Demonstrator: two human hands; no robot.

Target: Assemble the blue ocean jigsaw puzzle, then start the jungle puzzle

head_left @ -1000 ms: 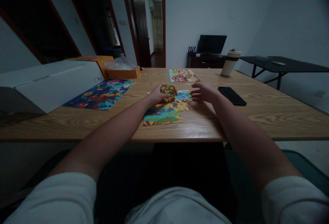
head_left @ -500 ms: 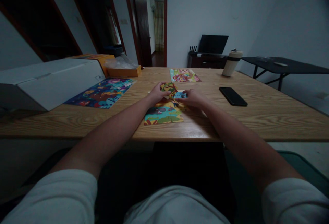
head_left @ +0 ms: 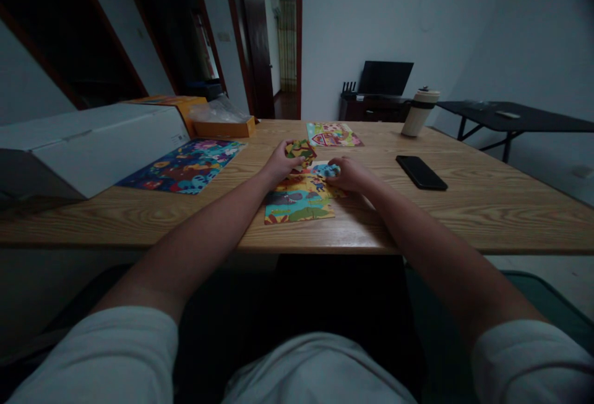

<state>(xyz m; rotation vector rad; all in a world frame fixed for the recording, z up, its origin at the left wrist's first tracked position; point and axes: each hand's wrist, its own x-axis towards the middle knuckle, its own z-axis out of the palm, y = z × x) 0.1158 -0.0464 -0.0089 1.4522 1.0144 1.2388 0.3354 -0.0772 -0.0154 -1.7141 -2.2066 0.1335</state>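
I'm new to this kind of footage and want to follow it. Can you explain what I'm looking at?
There is no machine here: these are a person's own bare hands, seen by a camera worn on the head, looking forward and down. The left hand holds some patterned pieces. The right hand has its fingers at a blue patch; whether it grips anything is unclear. Just nearer the person lies a partly joined puzzle. Also on the wooden table are a dark blue picture, a pinkish picture, a white box, a phone and a cup.
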